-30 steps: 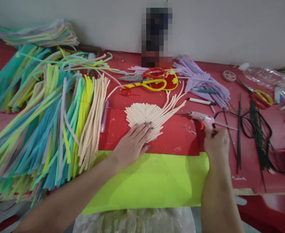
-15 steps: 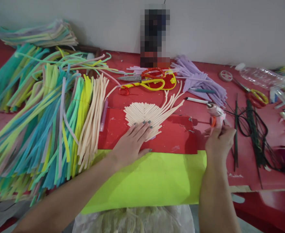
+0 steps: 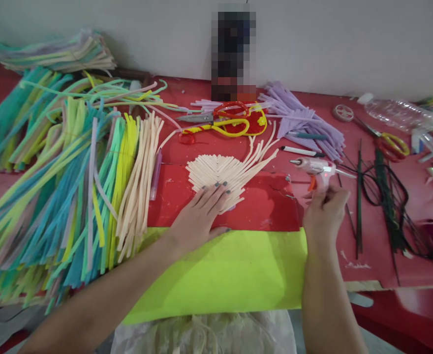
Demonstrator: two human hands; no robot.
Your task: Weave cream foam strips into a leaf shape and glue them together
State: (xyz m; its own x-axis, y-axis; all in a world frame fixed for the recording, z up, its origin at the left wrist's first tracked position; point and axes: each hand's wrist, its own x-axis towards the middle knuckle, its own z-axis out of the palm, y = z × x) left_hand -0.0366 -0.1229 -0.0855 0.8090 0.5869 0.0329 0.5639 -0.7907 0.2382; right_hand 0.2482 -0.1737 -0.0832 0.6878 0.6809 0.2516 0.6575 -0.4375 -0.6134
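Cream strips [image 3: 217, 172], fanned over the red mat [image 3: 268, 209], lie left of the glue gun [image 3: 318, 167], nozzle pointing their way. The right hand [image 3: 323, 211] has its grip closed around the handle; the nearer left hand [image 3: 201, 211] rests flat, clasping nothing.

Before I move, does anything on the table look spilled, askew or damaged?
Two spots look odd: wispy scraps litter the right end of the red sheet, and a ragged white mark shows on the tabletop beside the right forearm. Both resemble stray residue, perhaps glue.
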